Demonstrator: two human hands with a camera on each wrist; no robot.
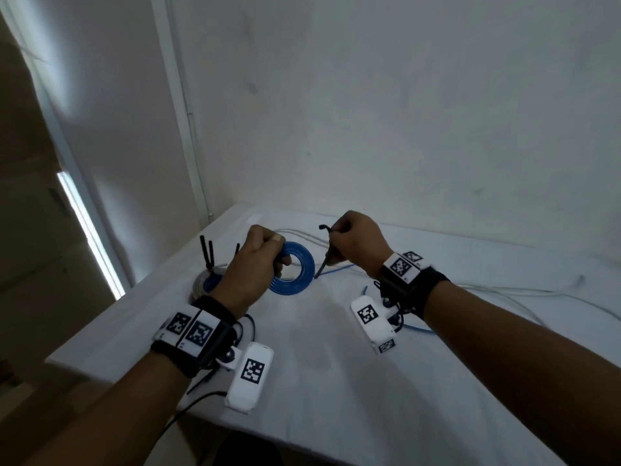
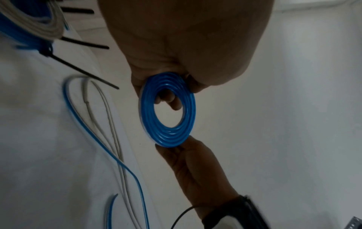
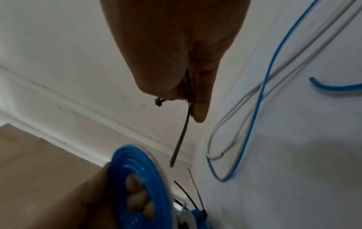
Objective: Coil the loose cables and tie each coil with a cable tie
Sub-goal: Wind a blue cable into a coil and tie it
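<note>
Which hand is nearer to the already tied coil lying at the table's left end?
Left. The left hand, gripping the blue coil, is raised right beside the tied coil. The right hand, pinching a black cable tie, is on the far side of the blue coil.

My left hand point(image 1: 255, 264) grips a flat blue cable coil point(image 1: 294, 269) at its rim, fingers curled through the centre hole, coil held upright above the white table point(image 1: 336, 381) and not yet tied. My right hand point(image 1: 356, 242) pinches a black cable tie point(image 1: 324, 260) near its head end, strip hanging down with its tip just beside the coil's right edge. Behind my left hand lies a finished stack of blue and white coils point(image 2: 25, 26) with black tie tails point(image 1: 208, 253) sticking up, and loose blue and white cables point(image 3: 260, 93) trail across the table to the right.
</note>
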